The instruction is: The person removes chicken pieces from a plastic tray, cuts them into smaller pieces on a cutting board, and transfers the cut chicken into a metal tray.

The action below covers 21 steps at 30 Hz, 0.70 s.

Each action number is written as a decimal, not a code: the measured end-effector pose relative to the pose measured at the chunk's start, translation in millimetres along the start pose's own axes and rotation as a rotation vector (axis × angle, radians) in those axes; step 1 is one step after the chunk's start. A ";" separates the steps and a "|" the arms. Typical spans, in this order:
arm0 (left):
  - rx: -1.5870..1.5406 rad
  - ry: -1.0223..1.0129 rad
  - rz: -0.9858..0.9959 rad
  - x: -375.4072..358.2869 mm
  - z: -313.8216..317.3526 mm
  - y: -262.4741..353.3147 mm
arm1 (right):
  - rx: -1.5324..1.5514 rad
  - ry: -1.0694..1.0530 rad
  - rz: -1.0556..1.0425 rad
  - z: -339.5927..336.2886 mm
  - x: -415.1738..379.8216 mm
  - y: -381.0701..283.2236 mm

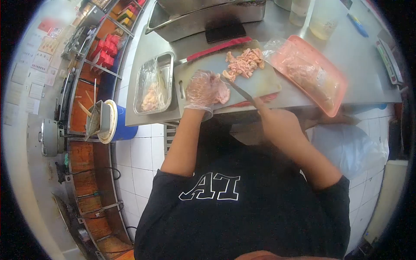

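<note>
My left hand (pixel 202 90), in a clear plastic glove, presses a piece of raw pale-pink meat (pixel 222 93) against the cutting board (pixel 268 81). A knife (pixel 239 90) is gripped in my right hand (pixel 277 119), its blade pointing up and left, with the tip beside the gloved fingers. Cut meat pieces (pixel 245 63) lie in a loose pile on the board, beyond the blade. Left of the board, a metal tray (pixel 173 65) partly covered in plastic film holds more meat. To the right, a pink tray (pixel 336 82) carries a plastic bag with pale contents.
A long tool with a red handle (pixel 219 48) lies along the board's far edge. Behind it are a dark flat object (pixel 225 33) and steel containers (pixel 208 21). Clear containers (pixel 323 26) stand at back right. A blue bucket (pixel 123 121) is beside the counter at left.
</note>
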<state>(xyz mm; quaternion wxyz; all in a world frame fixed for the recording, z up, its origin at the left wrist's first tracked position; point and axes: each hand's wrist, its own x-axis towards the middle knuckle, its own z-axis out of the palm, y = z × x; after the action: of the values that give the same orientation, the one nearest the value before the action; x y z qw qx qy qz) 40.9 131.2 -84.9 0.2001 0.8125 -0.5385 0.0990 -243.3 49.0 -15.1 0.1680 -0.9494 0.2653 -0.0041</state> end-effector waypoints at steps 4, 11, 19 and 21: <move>0.034 -0.049 0.009 12.3 -10.6 8.9 | 0.022 -0.005 -0.005 -6.2 -13.7 6.0; -0.005 -0.489 -0.271 25.4 -46.1 13.1 | 0.054 0.059 0.027 18.9 34.0 15.3; -0.848 -0.048 -0.422 33.1 -98.3 7.4 | 0.180 0.160 0.020 21.1 45.0 25.1; -0.897 -0.025 -0.404 44.6 -114.2 6.7 | 0.197 0.175 0.024 18.6 41.6 28.0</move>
<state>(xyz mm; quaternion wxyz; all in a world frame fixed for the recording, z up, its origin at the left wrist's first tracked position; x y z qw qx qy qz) 58.8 141.0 36.2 0.5387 0.7357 -0.3622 -0.1932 -219.8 11.5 -45.0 0.2365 -0.9211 0.2887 -0.1110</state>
